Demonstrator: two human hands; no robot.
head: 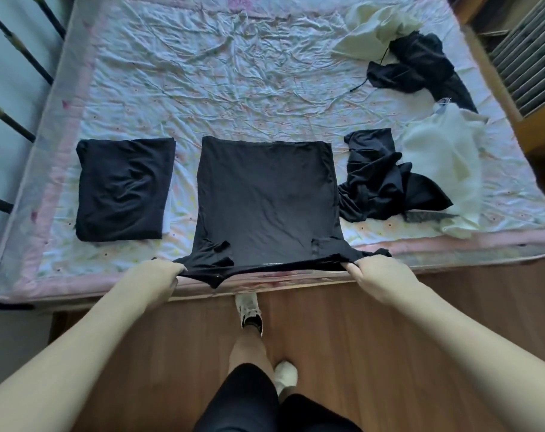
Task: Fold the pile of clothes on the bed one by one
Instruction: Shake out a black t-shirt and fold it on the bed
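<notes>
A black garment (266, 194) lies spread flat on the bed (202, 82), its near edge lifted at the mattress front. My left hand (159, 272) grips that edge at its left corner and my right hand (374, 272) grips its right corner. Left of it lies a folded black garment (123, 188). To the right sit a crumpled black garment (380, 182), a white garment (445, 163), another black garment (420, 63) and a cream one (374, 26) at the far right.
A dark metal bed frame (12, 120) runs along the left side. A wooden cabinet (526, 73) stands at the right of the bed. I stand on a wooden floor (389, 353) at the bed's front edge, one foot (249, 310) near the mattress.
</notes>
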